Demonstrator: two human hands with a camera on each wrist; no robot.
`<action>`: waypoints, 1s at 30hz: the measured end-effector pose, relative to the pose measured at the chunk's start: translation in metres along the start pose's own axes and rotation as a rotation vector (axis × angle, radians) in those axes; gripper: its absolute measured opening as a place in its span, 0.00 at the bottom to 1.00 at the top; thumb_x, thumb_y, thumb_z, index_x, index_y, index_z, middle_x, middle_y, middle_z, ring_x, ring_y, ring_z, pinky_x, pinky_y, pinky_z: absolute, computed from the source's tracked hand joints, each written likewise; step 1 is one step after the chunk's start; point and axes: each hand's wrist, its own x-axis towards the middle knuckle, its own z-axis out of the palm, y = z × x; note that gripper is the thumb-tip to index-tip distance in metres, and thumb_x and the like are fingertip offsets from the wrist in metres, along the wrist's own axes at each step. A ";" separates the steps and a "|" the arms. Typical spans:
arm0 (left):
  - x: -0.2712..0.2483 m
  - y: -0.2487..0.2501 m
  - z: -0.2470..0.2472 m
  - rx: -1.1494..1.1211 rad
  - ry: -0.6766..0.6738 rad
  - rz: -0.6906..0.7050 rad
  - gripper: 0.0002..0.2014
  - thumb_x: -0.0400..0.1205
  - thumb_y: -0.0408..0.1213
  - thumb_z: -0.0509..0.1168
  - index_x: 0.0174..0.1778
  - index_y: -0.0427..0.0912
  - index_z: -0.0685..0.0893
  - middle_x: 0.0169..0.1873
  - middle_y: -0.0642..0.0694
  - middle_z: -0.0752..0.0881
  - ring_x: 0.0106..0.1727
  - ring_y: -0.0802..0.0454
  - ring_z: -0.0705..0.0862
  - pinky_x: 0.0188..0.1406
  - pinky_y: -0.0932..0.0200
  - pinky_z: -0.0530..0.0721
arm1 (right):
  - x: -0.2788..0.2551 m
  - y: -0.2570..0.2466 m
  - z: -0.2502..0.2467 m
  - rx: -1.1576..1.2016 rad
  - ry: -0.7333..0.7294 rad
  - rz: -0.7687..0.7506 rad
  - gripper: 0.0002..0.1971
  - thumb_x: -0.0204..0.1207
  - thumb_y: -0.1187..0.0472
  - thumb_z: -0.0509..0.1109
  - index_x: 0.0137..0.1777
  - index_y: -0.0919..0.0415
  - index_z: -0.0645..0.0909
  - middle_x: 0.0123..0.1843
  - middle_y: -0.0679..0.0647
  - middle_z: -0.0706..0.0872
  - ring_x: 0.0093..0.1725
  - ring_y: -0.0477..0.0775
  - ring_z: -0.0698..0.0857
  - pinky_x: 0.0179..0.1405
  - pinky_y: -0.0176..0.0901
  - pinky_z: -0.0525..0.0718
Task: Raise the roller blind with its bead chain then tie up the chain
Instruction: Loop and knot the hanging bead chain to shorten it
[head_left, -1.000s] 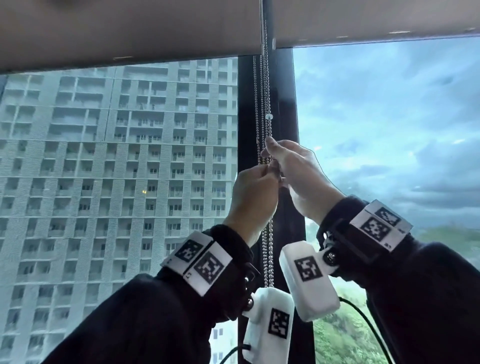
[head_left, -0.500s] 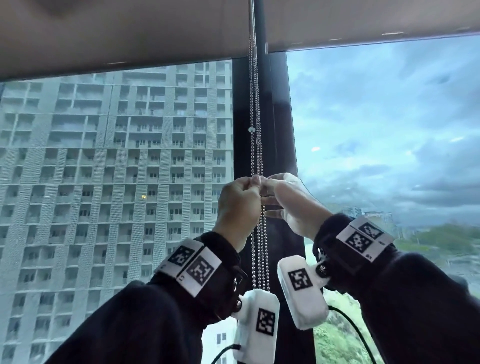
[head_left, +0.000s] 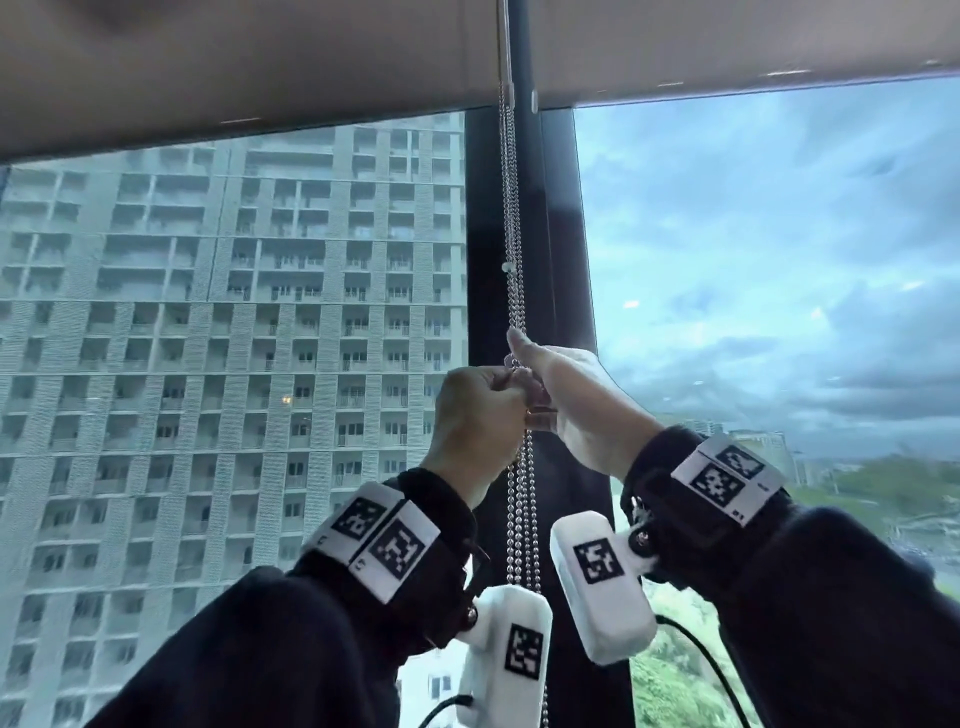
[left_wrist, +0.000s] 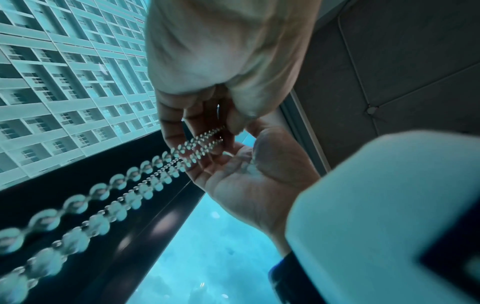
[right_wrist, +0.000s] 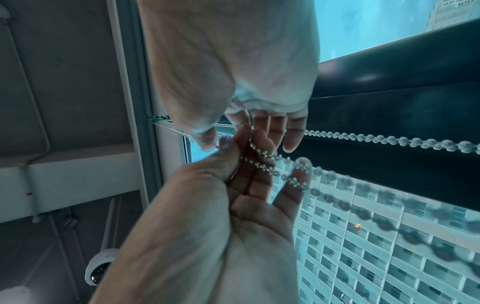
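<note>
The grey roller blind is rolled high, its lower edge near the top of the window. Its bead chain hangs in several strands before the dark mullion. My left hand and right hand meet on the chain at mid height, close together. The left hand has its fingers curled round strands of the chain. The right hand pinches strands of the chain, its thumb pointing up along it. Below the hands the strands hang slack.
A dark mullion splits two glass panes. A second blind covers the top of the right pane. A small white connector sits on the chain above my hands. A white dome camera is mounted beside the frame.
Both hands slid a little lower along the chain while staying together. The right thumb, folded in half a second ago, now points up against the strands.
</note>
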 end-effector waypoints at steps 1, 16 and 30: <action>0.000 0.002 0.000 0.001 -0.037 0.005 0.14 0.85 0.31 0.64 0.35 0.33 0.90 0.33 0.38 0.91 0.31 0.48 0.88 0.26 0.60 0.84 | -0.002 -0.003 -0.001 0.034 -0.010 -0.013 0.15 0.84 0.48 0.68 0.45 0.60 0.82 0.32 0.52 0.82 0.28 0.47 0.79 0.26 0.36 0.81; -0.003 0.037 0.021 0.453 -0.034 0.428 0.15 0.75 0.22 0.62 0.49 0.44 0.86 0.46 0.50 0.89 0.43 0.57 0.85 0.42 0.64 0.81 | -0.027 -0.014 -0.026 0.065 0.188 -0.076 0.16 0.91 0.53 0.56 0.43 0.59 0.73 0.24 0.49 0.68 0.19 0.48 0.61 0.19 0.37 0.55; 0.002 0.042 0.031 0.222 0.108 0.430 0.11 0.79 0.22 0.63 0.46 0.44 0.83 0.46 0.51 0.88 0.47 0.55 0.89 0.43 0.70 0.84 | -0.062 -0.011 -0.029 0.024 -0.082 -0.008 0.19 0.91 0.59 0.53 0.37 0.59 0.70 0.19 0.50 0.68 0.16 0.48 0.62 0.17 0.34 0.63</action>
